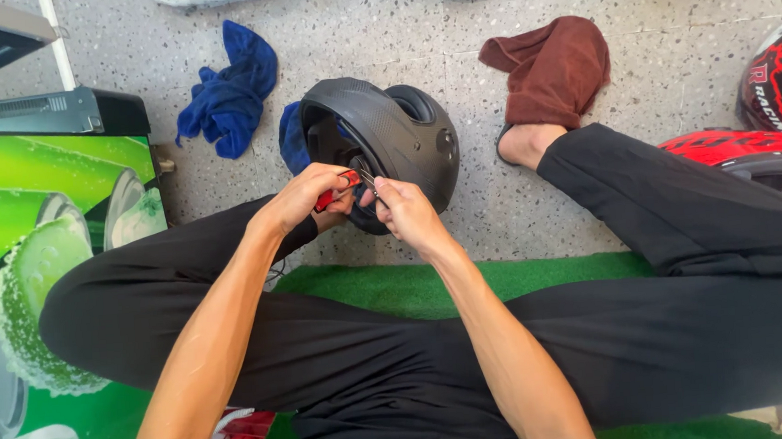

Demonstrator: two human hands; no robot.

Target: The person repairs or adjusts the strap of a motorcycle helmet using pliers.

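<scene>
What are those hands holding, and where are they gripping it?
The left hand pinches a small red piece by its end; the right hand grips the helmet's strap.

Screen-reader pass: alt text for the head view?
A seated person's left hand pinches a small red piece and the right hand a thin strap end at a black helmet on the speckled floor; blue cloth and brown cloth lie beyond.

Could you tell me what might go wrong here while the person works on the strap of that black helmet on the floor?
1. The black helmet lies on its side on the floor, unsupported by either hand, so a tug on the strap might roll it.
2. The left hand pinches a small red strap piece by the fingertips only; it could slip free.
3. The right hand works close against it, so fingers could get pinched.
</scene>
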